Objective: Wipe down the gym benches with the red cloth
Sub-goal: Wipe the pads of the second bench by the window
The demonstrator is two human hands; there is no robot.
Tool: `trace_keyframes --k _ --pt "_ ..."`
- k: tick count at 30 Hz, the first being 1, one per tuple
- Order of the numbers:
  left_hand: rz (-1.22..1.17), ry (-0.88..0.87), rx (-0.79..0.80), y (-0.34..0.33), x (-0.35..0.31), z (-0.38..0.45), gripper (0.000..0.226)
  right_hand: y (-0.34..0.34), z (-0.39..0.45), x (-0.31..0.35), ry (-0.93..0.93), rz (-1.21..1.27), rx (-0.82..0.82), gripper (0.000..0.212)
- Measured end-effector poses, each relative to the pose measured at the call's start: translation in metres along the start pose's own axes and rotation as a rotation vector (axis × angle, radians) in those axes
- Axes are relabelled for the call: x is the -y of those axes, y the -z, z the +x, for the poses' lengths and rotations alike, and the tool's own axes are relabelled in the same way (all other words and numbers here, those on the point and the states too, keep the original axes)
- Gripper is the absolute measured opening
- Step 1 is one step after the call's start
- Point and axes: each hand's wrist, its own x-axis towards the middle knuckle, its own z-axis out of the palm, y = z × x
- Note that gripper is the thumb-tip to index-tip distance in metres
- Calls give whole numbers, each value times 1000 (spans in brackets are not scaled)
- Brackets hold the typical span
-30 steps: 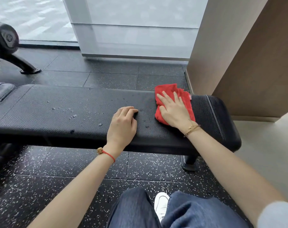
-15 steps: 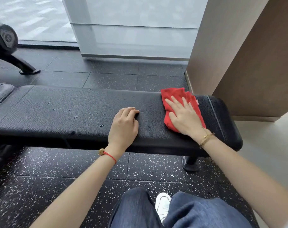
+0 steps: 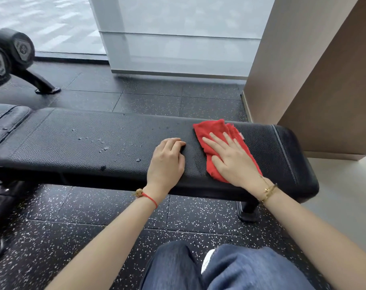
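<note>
- On the right end of the black gym bench [image 3: 77, 143], as seen from the head view, the red cloth [image 3: 211, 132] is spread flat, reaching from near the far edge almost to the near edge of the pad.
- The right hand [image 3: 233, 162] is laid palm-down on the red cloth, with its fingers [image 3: 214, 141] straight and spread apart; the cloth is pressed to the pad, not pinched.
- The left hand [image 3: 166, 163] is rested on the bare pad just beside the cloth, toward the near edge, without touching it; its fingers are curled under against the surface and nothing is held in them.
- A red string bracelet [image 3: 149, 197] is worn on the left wrist, and a gold bracelet [image 3: 269, 191] on the right wrist.
- Small water droplets [image 3: 103, 147] are scattered on the pad toward its left end, well apart from the cloth.
- A second black pad [image 3: 4, 122] is seen at the left edge, just beside the bench's left end.
- Two dumbbell ends [image 3: 21, 48] on a rack are visible at the upper left, on the speckled black floor [image 3: 73, 216].
- Blue denim knees [image 3: 240, 268] fill the bottom edge.
</note>
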Motion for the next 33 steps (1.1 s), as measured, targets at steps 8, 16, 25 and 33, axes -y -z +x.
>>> trace_keyframes --k 8,16,25,33 --pt "22 -13 -4 1 0 0 30 -8 69 20 -139 -17 -14 53" --pt "-39 -41 18 1 11 5 33 -3 38 0 55 -15 17 59" --pt "20 -41 59 53 26 19 30 0 87 42 -108 51 121 60" --pt "141 -68 -51 86 126 -13 33 -18 45 73 84 0 65 62"
